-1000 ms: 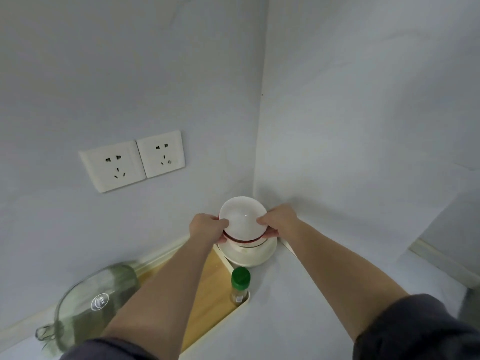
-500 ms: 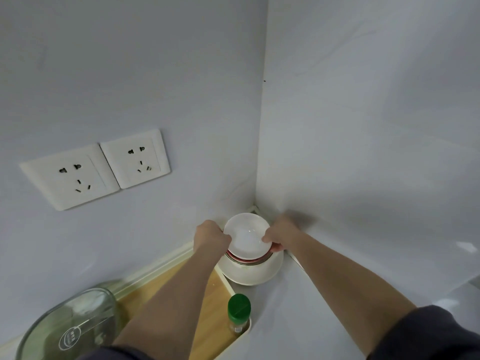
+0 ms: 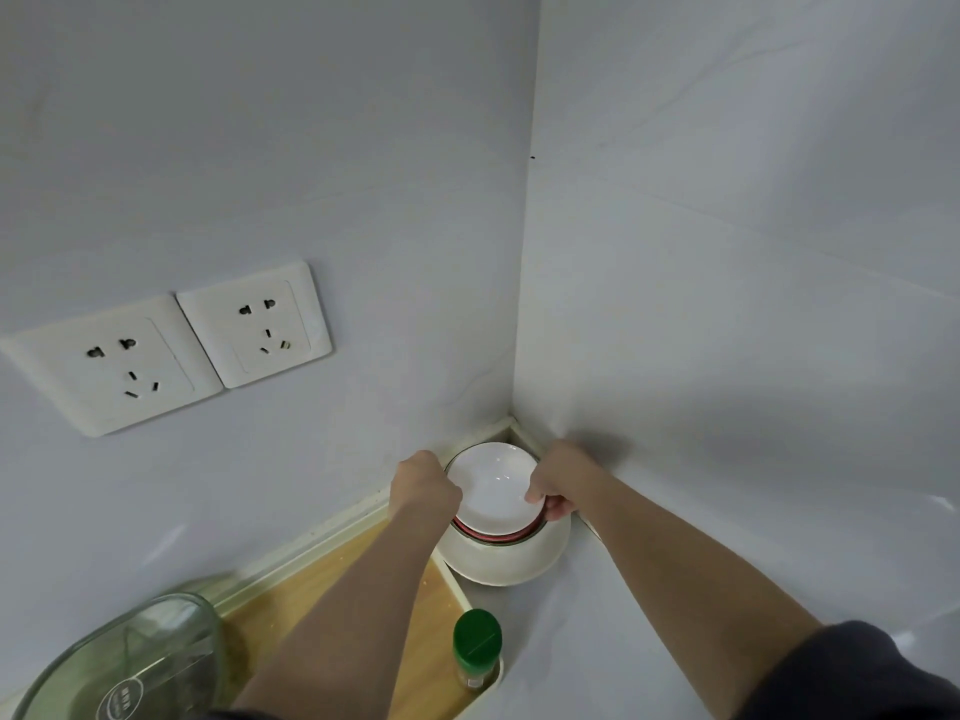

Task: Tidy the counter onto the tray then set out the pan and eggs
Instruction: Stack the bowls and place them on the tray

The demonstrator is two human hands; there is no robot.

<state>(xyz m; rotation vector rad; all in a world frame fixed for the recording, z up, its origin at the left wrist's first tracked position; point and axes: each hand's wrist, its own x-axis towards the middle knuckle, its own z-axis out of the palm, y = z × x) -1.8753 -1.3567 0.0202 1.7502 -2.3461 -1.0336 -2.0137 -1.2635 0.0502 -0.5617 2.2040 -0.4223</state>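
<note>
A small white dish (image 3: 493,488) tops a stack in the counter corner, over a red-rimmed bowl (image 3: 493,535) nested in a larger white bowl (image 3: 506,561). My left hand (image 3: 423,485) grips the stack's left side. My right hand (image 3: 558,478) grips its right side, thumb on the white dish's rim. The stack stands just off the right end of a wooden tray (image 3: 363,579) with a pale rim. A green-capped spice jar (image 3: 477,649) stands upright at the tray's near right corner. No pan or eggs are in view.
A clear glass lid (image 3: 124,662) lies on the tray at lower left. Two white wall sockets (image 3: 166,348) sit on the left wall. Both walls meet right behind the bowls. White counter (image 3: 597,641) spreads to the right of the tray.
Both hands have carried the white dish and red-rimmed bowl down and back into the corner, from above the large bowl to nested in it. My view has moved closer and to the right.
</note>
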